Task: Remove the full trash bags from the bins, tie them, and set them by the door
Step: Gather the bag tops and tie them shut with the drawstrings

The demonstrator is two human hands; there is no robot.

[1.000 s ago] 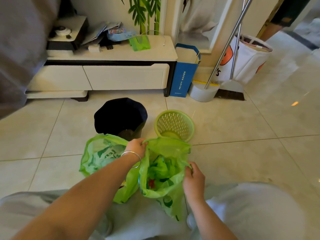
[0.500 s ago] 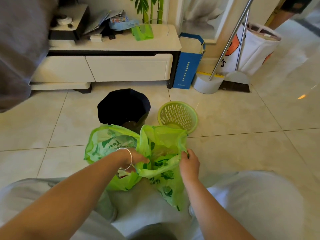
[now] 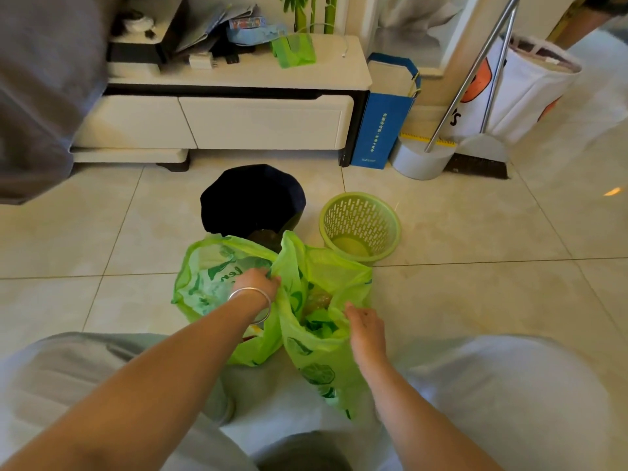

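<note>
On the tiled floor, directly before the crouched person, two green trash bags sit side by side, touching, both untied with mouths open. Left bag: its inner rim is pinched shut in the left hand, which wears a silver bangle. Right bag: rubbish visible inside; the right hand rests at its near rim with fingers loosely curled, but a firm hold cannot be confirmed. Behind the bags stand a black bin and a green slotted basket, apart from each other. Farther back: a white low cabinet, a blue paper bag, a broom.
</note>
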